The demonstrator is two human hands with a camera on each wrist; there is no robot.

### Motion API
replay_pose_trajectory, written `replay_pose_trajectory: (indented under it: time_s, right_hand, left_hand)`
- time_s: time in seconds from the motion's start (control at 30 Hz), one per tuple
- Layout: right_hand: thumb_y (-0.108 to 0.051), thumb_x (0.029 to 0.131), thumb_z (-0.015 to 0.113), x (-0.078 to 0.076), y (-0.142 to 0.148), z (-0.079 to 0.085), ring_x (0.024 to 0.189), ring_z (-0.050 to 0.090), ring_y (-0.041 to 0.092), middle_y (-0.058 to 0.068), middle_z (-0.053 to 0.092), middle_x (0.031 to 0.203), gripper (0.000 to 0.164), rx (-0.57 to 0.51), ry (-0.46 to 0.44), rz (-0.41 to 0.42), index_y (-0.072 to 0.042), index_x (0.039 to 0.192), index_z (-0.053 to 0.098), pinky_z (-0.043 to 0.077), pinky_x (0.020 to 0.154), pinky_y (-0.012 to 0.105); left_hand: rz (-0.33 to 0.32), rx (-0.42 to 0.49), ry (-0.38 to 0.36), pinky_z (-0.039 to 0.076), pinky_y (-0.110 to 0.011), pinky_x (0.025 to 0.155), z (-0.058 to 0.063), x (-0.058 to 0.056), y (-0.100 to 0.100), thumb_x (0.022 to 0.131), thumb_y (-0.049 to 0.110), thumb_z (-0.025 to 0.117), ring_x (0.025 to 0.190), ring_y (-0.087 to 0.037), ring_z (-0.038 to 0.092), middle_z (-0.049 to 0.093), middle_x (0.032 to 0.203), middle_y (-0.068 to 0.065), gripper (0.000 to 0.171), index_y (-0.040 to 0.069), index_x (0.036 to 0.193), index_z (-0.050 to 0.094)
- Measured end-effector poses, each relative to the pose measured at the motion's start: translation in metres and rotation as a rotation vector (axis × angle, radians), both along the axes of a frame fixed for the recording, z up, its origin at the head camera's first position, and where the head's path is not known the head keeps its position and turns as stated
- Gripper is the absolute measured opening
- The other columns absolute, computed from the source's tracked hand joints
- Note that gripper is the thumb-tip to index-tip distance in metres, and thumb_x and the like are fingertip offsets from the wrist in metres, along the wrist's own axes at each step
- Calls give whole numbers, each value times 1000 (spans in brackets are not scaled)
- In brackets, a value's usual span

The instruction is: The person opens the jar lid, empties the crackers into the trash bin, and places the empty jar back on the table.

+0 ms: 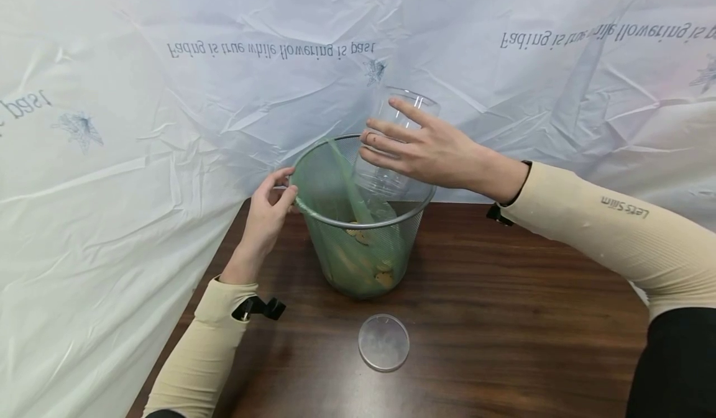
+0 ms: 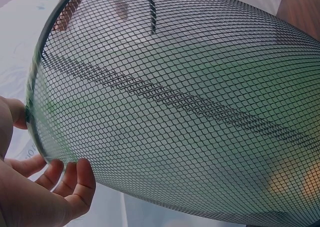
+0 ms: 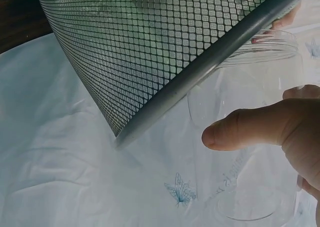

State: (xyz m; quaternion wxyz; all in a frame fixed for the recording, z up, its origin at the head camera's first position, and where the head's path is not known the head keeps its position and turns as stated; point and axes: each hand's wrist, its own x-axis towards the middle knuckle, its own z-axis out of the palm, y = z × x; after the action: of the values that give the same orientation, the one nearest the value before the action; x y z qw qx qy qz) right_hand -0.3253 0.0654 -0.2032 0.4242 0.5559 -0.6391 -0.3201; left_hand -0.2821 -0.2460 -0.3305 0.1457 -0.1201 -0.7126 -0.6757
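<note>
A black wire-mesh waste bin (image 1: 416, 225) with a metal rim stands on the table, lined with a thin green plastic bag (image 1: 330, 244). My left hand (image 1: 265, 213) grips its rim on the left side, fingers and thumb at the edge in the left wrist view. In my right hand (image 1: 431, 148) is a clear jar (image 1: 414, 99), tipped over the bin's far right rim. Its threaded mouth points down into the bin and its base is up. Through the jar's wall (image 3: 250, 177) I see nothing inside. Brownish-yellow pieces (image 1: 384, 276) lie at the bottom of the bag.
A clear round lid (image 1: 383, 342) lies on the dark wooden table (image 1: 503, 318), in front of the bin. White printed sheeting (image 1: 268, 95) hangs behind and along the left side, close to the bin's far edge.
</note>
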Motion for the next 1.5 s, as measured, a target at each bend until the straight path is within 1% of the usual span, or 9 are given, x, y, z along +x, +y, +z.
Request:
replay_pose_trajectory:
  time_s: [0.17, 0.23, 0.47, 0.57, 0.8, 1.0, 1.23, 1.4, 1.5]
  right_hand:
    - [-7, 95, 51, 0, 4, 3, 136, 44, 29, 11, 53, 142, 48, -35, -22, 10, -11, 143, 48, 24, 116, 56]
    - [-7, 96, 51, 0, 6, 4, 136, 44, 29, 11, 53, 141, 48, -51, -30, 12, -11, 143, 47, 25, 116, 56]
    - [-4, 89, 62, 0, 15, 8, 134, 45, 29, 11, 52, 142, 58, -138, -53, 4, -11, 144, 47, 26, 115, 56]
    - [-2, 87, 61, 0, 19, 9, 133, 47, 29, 11, 53, 141, 58, -177, -65, 13, -11, 143, 48, 27, 115, 56]
    - [-1, 90, 50, 1, 29, 12, 134, 45, 30, 11, 53, 141, 55, -216, -78, -18, -10, 144, 45, 29, 113, 57]
    - [1, 82, 58, 1, 36, 10, 132, 46, 30, 11, 54, 140, 65, -244, -89, -28, -9, 145, 44, 30, 112, 57]
    - [1, 76, 61, 2, 42, 10, 132, 46, 29, 12, 53, 141, 73, -276, -87, -44, -9, 146, 42, 30, 112, 58]
    - [-2, 76, 63, 2, 46, 10, 130, 48, 31, 13, 54, 140, 71, -310, -101, -49, -8, 144, 44, 33, 109, 59]
    - [-6, 72, 70, 1, 49, 10, 129, 48, 31, 13, 54, 139, 74, -330, -116, -56, -8, 142, 46, 35, 107, 59]
  left_hand:
    - [-4, 8, 1, 53, -25, 63, 0, 0, 1, 97, 11, 55, 84, -10, 52, 43, 105, -1, 44, -2, 138, 48]
    - [-8, 15, 2, 52, -24, 63, 0, -1, 1, 97, 11, 55, 83, -10, 51, 43, 105, -1, 44, -3, 138, 47]
    - [-16, 31, 2, 52, -25, 64, -1, -2, 0, 97, 9, 55, 83, -9, 51, 42, 104, -1, 44, -4, 138, 47]
    - [-17, 30, 0, 52, -24, 64, -1, -2, 0, 97, 9, 55, 83, -9, 51, 42, 104, -1, 44, -4, 138, 47]
    - [-13, 21, 5, 52, -25, 63, 0, -2, 0, 97, 10, 55, 82, -10, 51, 42, 104, -2, 44, -4, 138, 47]
    - [-15, 22, 3, 51, -23, 63, -1, -2, -1, 97, 10, 55, 82, -11, 49, 42, 104, -2, 44, -3, 138, 47]
    - [-11, 17, 6, 51, -22, 63, -2, -1, 0, 97, 10, 55, 82, -12, 50, 43, 105, -2, 44, -3, 138, 47]
    - [-5, 6, 5, 51, -23, 64, -2, 0, 1, 97, 10, 55, 84, -12, 50, 43, 105, -2, 44, -3, 139, 47]
    - [-3, 1, 8, 51, -24, 64, -2, 0, 1, 97, 10, 55, 83, -11, 50, 43, 105, -2, 44, -3, 139, 47]
